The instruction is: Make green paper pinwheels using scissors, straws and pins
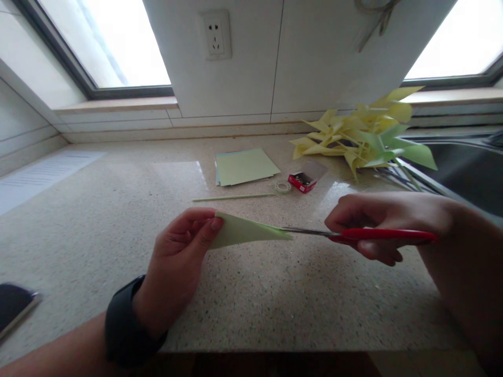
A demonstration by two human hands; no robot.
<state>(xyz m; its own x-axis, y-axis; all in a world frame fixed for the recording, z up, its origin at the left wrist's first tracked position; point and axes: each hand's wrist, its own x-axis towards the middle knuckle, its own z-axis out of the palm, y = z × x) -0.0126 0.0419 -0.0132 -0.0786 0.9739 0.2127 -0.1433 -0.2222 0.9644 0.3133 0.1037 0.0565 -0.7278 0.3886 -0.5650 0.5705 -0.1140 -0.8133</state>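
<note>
Folded green paper (pixel 245 230): light, flimsy, pinched at its wide end by left hand (pixel 176 262); right hand (pixel 377 225) grips red scissors (pixel 353 234), blades seemingly at the tip.

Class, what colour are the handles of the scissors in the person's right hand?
Red. The scissors in the right hand show best in the head view.

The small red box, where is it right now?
In the head view, the small red box sits open on the countertop right of centre, beside the tape roll, between the paper stack and the pinwheels.
</note>
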